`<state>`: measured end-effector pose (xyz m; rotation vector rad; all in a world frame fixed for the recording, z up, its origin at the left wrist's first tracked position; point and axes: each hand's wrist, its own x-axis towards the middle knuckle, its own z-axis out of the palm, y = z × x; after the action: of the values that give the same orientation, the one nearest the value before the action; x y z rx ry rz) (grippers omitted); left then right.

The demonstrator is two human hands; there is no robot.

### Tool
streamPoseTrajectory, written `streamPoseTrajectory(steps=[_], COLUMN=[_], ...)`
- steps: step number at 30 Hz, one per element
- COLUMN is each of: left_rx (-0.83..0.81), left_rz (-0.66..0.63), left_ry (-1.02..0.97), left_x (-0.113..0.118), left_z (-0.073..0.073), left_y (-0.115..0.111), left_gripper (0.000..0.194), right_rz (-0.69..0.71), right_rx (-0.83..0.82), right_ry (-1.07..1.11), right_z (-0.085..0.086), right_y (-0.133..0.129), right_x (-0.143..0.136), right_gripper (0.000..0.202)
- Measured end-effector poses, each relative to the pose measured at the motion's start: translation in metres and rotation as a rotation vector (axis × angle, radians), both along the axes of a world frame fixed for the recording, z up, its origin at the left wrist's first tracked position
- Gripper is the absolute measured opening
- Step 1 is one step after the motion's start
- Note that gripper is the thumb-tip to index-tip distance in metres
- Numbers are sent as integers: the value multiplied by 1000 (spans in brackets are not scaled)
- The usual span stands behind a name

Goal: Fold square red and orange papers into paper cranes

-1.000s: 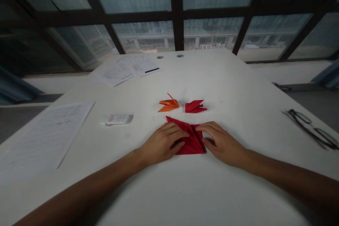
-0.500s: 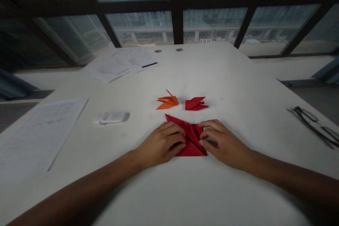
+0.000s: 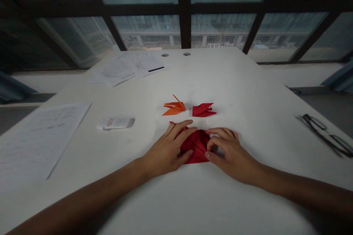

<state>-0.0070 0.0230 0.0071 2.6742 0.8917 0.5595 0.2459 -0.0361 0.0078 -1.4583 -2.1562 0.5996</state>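
Observation:
A partly folded sheet of red origami paper [image 3: 196, 147] lies on the table between my two hands. My left hand [image 3: 168, 147] holds its left side, fingers stretched across the far part and thumb on the near part. At the right edge, my right hand [image 3: 230, 150] pinches the paper between thumb and index finger, the other fingers curled behind. Creases run through the middle of the sheet, and its left corner is mostly covered. Just beyond sit an orange folded paper figure [image 3: 174, 108] and a red folded paper figure [image 3: 203, 110].
A white packet-like object [image 3: 117, 123] with print lies to the left. Printed sheets [image 3: 41, 139] rest at the far left, and more papers [image 3: 118, 69] lie at the back. Glasses [image 3: 327, 132] are near the right edge. Windows [image 3: 149, 31] stand behind the white table [image 3: 234, 80].
My left fingers have spread and reached farther over the red paper, covering more of it. The right fingertips have shifted slightly left, and the sheet's right part looks bent inward. The view has tilted slightly.

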Motion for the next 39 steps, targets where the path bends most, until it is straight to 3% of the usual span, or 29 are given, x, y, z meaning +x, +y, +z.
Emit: streamPoseTrajectory(steps=[4,11,16,25,31,33,36,39], left_rx=[-58,-113,-167,-150,50,120,180,173], left_rz=[-38,-9,4,53,54,25,-17,-70], left_ry=[28,29,-18,-81,-305,-383,-429,-396], left_x=[2,3,0,3,1,0,1,1], left_z=[0,6,6,-1,-1,1,3,5], left_y=[4,5,5,7,1,-3,-6,-5], left_gripper=[76,64,52,23,24,26,25,17], right_rz=[-34,-142,-163,-32,-10,14,132,222], right_rx=[-44,140,124,27,19,115,538,681], right_ry=[99,-55,-148,-107,90,91,47,-110], right_z=[-1,-13,-14,0,15,22,31,36], right_y=[3,10,20,4,-7,-9,-15,-23], right_x=[0,4,10,4,-1,2,9,12], right_gripper=[6,40,18,11,8,12,20,28])
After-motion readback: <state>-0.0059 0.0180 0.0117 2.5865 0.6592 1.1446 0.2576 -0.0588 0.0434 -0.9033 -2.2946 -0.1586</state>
